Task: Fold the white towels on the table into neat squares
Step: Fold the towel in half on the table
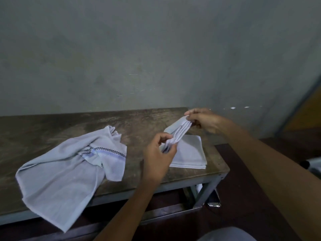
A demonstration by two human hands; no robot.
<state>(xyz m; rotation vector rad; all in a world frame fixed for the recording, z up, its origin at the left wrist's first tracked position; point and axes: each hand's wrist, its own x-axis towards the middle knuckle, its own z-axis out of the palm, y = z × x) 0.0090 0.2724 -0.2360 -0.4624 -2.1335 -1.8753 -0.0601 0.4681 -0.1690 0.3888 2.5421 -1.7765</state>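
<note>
A folded white towel (pixel 180 130) is held up edge-on above the table's right end, its layers showing as thin stripes. My left hand (pixel 159 160) pinches its near lower corner. My right hand (pixel 204 121) pinches its far upper corner. Under them a folded square stack of white towels (pixel 190 154) lies flat near the table's right edge. A crumpled, unfolded white towel (pixel 69 169) with a dark checked stripe sprawls over the left half of the table, one corner hanging over the front edge.
The worn brown wooden table (pixel 52 126) has a grey metal frame (pixel 206 190) and stands against a grey wall. Dark red floor lies to the right of it. A shiny object (pixel 214 204) sits on the floor by the right leg.
</note>
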